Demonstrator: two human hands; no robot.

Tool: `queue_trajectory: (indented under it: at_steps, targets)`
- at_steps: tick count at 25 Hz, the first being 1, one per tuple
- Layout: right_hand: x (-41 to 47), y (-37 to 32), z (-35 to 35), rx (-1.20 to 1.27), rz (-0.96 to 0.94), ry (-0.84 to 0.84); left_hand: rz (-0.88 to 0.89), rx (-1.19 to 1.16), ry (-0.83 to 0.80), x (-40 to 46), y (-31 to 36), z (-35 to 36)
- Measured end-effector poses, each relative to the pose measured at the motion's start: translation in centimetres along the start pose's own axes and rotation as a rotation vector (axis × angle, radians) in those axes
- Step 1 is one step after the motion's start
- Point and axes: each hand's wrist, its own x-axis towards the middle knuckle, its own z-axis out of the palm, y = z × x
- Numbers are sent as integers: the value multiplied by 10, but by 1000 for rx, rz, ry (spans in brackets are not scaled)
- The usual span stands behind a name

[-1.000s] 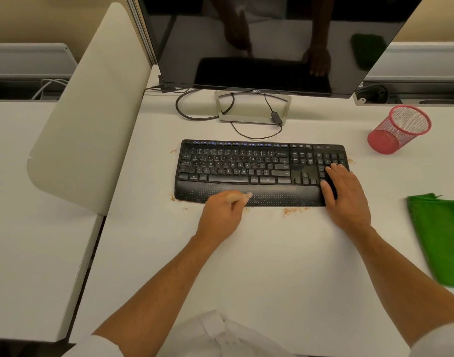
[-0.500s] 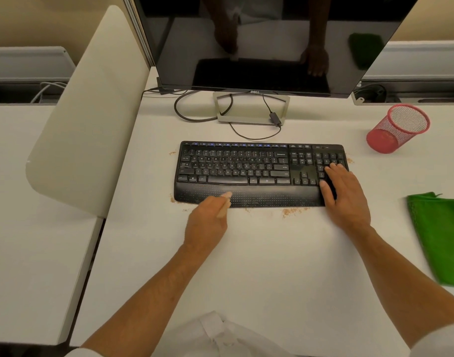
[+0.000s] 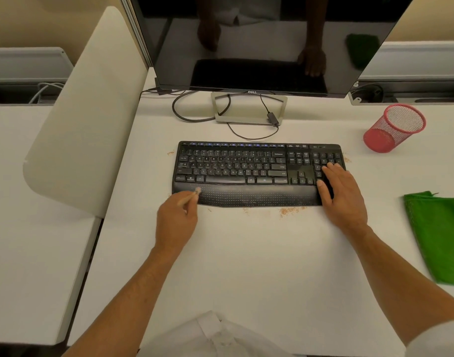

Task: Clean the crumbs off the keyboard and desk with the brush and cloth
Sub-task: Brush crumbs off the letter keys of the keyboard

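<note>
Head view, looking down on a white counter (image 3: 246,253). Landmark: the black keyboard (image 3: 246,171).

- Left hand (image 3: 175,222) sits just off the keyboard's near-left corner, fingers curled around a thin brush (image 3: 188,198); the pale tip rests on the left end of the dotted palm rest.
- Right hand (image 3: 341,194) lies flat on the keyboard's right end, fingers relaxed over the number pad, thumb on the palm rest. It holds nothing and seems to steady the board.
- Green cloth (image 3: 437,235) lies folded well to the right of the keyboard, untouched by either hand.
- Crumbs (image 3: 289,210): an orange-brown patch on the counter just in front of the keyboard's near edge, right of centre; smaller specks along that edge toward the left, more off the far-left corner and beside the right end.
- Red mesh cup (image 3: 395,130) lies tipped beyond the keyboard's right end.

Judgement: brushing is under way and looks early to midway. Crumbs among the keys are too small to make out. Desk crumbs remain on every side; the cloth wipe is not yet started.
</note>
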Motion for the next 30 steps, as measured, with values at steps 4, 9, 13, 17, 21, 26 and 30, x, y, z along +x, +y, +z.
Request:
queue_trajectory:
  at_steps: [4, 9, 13, 17, 21, 26, 30]
  targets:
    - [0, -1, 1, -1, -5, -2, -358, -98, 104, 2, -5, -12]
    - [0, -2, 0, -4, -3, -8, -528, -365, 37, -4, 14, 1]
    - [0, -1, -1, -11, -2, -12, -492, -419, -116, -10, 33, 25]
    - [0, -2, -2, -10, 5, -11, -409, -448, -314, -8, 57, 37]
    - [0, 0, 0, -12, -7, -9, -441, -361, -93, 5, 48, 19]
    - [0, 1, 1, -4, -10, -10, -502, -100, 170, 22, 5, -17]
    - [0, 0, 1, -11, -4, -18, -453, -41, 159, 25, -3, -17]
